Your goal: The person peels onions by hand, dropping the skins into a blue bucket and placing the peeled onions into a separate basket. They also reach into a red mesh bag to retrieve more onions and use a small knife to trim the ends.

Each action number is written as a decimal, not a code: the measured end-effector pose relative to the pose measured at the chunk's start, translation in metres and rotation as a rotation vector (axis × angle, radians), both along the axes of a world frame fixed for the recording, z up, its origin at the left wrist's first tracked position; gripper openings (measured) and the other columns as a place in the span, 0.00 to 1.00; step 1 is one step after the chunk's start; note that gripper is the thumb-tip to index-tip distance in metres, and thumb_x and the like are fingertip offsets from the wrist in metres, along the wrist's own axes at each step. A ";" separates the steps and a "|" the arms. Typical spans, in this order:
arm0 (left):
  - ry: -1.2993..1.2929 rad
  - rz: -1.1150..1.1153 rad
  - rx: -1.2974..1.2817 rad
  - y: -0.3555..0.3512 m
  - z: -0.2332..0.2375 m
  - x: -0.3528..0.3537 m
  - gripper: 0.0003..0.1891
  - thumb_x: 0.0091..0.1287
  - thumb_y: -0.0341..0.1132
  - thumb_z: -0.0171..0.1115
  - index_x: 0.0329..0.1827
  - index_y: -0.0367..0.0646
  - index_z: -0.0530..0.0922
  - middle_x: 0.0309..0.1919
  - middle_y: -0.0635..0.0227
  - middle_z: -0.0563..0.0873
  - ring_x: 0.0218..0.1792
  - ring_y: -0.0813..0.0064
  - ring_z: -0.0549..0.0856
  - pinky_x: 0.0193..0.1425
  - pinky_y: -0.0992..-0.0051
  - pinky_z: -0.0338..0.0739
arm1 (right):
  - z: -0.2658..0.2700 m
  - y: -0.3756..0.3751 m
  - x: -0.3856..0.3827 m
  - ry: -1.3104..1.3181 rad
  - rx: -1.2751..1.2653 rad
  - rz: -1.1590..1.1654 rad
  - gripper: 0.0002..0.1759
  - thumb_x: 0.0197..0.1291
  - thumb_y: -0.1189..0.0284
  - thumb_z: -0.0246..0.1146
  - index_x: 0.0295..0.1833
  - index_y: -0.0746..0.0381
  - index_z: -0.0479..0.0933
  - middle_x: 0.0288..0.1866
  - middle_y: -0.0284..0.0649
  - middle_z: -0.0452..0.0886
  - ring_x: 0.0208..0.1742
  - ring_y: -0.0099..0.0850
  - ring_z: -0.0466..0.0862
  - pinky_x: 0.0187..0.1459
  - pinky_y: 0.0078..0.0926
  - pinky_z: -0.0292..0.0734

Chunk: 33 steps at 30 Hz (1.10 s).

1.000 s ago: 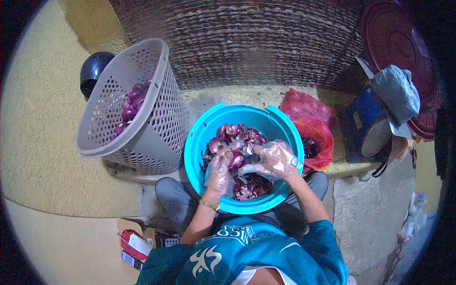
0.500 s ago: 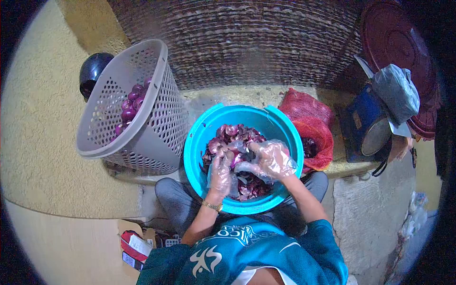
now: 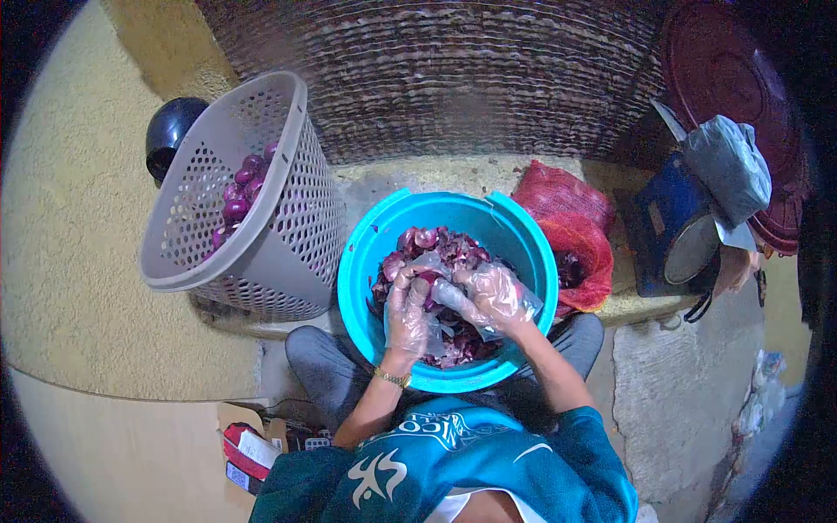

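Note:
Clear plastic gloves cover both hands, held over a turquoise basin (image 3: 351,322) between my knees. In my left hand (image 3: 406,319) is a red onion (image 3: 429,281), gripped by the curled fingers. My right hand (image 3: 499,298) meets it from the other side, thumb against the onion and fingers bent. Under the hands lies a heap of loose onion skins (image 3: 460,248) with more red onions among them, such as one whole onion (image 3: 425,237) near the back. The gloves hide part of the held onion.
At left a grey perforated basket (image 3: 305,200) leans, with several red onions (image 3: 236,209) inside. Behind the basin's right side sits a red mesh sack (image 3: 567,196). Farther right are a blue scale-like object (image 3: 663,227) and a grey plastic bundle (image 3: 728,166). A ridged wall (image 3: 436,78) rises behind.
My right hand has rotated slightly, bringing its thumb onto the onion. My left hand has shifted a little and shows the onion more plainly at its fingertips.

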<state>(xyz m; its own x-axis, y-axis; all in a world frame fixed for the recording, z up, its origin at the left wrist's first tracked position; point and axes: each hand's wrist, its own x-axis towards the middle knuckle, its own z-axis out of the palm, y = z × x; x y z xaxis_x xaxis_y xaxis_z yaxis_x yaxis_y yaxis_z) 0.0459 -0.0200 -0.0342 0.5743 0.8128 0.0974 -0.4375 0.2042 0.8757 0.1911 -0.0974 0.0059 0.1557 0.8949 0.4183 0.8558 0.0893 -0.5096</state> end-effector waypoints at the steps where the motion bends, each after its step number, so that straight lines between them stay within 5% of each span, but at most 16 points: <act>1: 0.001 0.000 -0.001 0.001 -0.003 0.000 0.17 0.72 0.47 0.60 0.53 0.44 0.77 0.48 0.72 0.80 0.48 0.79 0.78 0.56 0.75 0.74 | 0.001 -0.002 0.000 -0.003 0.009 0.019 0.21 0.62 0.53 0.64 0.31 0.61 0.79 0.20 0.47 0.78 0.23 0.48 0.81 0.27 0.44 0.73; 7: 0.054 0.055 0.021 0.005 -0.009 0.001 0.18 0.71 0.49 0.62 0.51 0.43 0.77 0.47 0.71 0.80 0.48 0.79 0.78 0.56 0.76 0.73 | 0.004 -0.011 -0.001 -0.114 -0.132 0.080 0.24 0.64 0.48 0.59 0.36 0.61 0.80 0.23 0.49 0.80 0.27 0.49 0.83 0.29 0.46 0.77; 13: 0.025 0.049 -0.153 0.015 -0.006 -0.002 0.19 0.69 0.51 0.63 0.49 0.43 0.77 0.45 0.70 0.81 0.44 0.77 0.82 0.47 0.72 0.84 | -0.005 -0.021 -0.003 -0.251 -0.379 0.172 0.31 0.64 0.40 0.54 0.43 0.58 0.81 0.25 0.51 0.82 0.30 0.49 0.85 0.32 0.48 0.79; 15: 0.006 0.033 -0.182 0.013 -0.005 -0.003 0.19 0.70 0.51 0.62 0.49 0.43 0.77 0.45 0.70 0.80 0.45 0.76 0.82 0.48 0.71 0.84 | 0.003 -0.025 -0.004 -0.112 -0.348 0.054 0.31 0.63 0.39 0.54 0.40 0.58 0.82 0.24 0.51 0.82 0.29 0.49 0.85 0.33 0.47 0.79; 18: -0.035 -0.002 -0.219 0.008 -0.004 0.000 0.19 0.70 0.50 0.62 0.51 0.43 0.78 0.47 0.70 0.81 0.48 0.75 0.82 0.50 0.70 0.83 | 0.005 -0.022 0.001 -0.063 -0.101 -0.084 0.33 0.48 0.36 0.67 0.33 0.59 0.80 0.22 0.48 0.81 0.27 0.47 0.84 0.31 0.45 0.78; 24: -0.015 -0.080 -0.227 -0.004 0.003 0.002 0.23 0.72 0.52 0.58 0.58 0.42 0.77 0.51 0.65 0.84 0.50 0.70 0.84 0.55 0.69 0.82 | 0.021 -0.008 0.002 -0.108 0.089 -0.066 0.34 0.36 0.38 0.74 0.25 0.58 0.72 0.20 0.43 0.78 0.24 0.44 0.82 0.29 0.41 0.75; 31: -0.006 -0.156 -0.380 -0.006 0.002 -0.001 0.22 0.75 0.52 0.53 0.58 0.42 0.77 0.52 0.67 0.82 0.52 0.75 0.81 0.56 0.71 0.78 | 0.013 -0.007 0.002 -0.108 0.138 0.041 0.28 0.47 0.43 0.71 0.30 0.58 0.77 0.21 0.43 0.77 0.24 0.44 0.82 0.28 0.41 0.74; 33: -0.037 -0.087 -0.381 -0.005 -0.006 0.003 0.21 0.72 0.50 0.58 0.55 0.41 0.80 0.48 0.65 0.86 0.45 0.71 0.86 0.49 0.70 0.83 | 0.003 -0.006 0.005 -0.146 0.133 0.051 0.25 0.50 0.45 0.70 0.32 0.57 0.78 0.21 0.44 0.78 0.25 0.43 0.82 0.28 0.42 0.75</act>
<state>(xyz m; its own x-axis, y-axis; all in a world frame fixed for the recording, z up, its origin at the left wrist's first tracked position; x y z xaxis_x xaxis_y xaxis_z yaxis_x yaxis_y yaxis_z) 0.0484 -0.0247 -0.0398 0.6447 0.7430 -0.1797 -0.4342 0.5495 0.7139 0.1963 -0.1036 0.0090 0.0408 0.8351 0.5486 0.9124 0.1927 -0.3611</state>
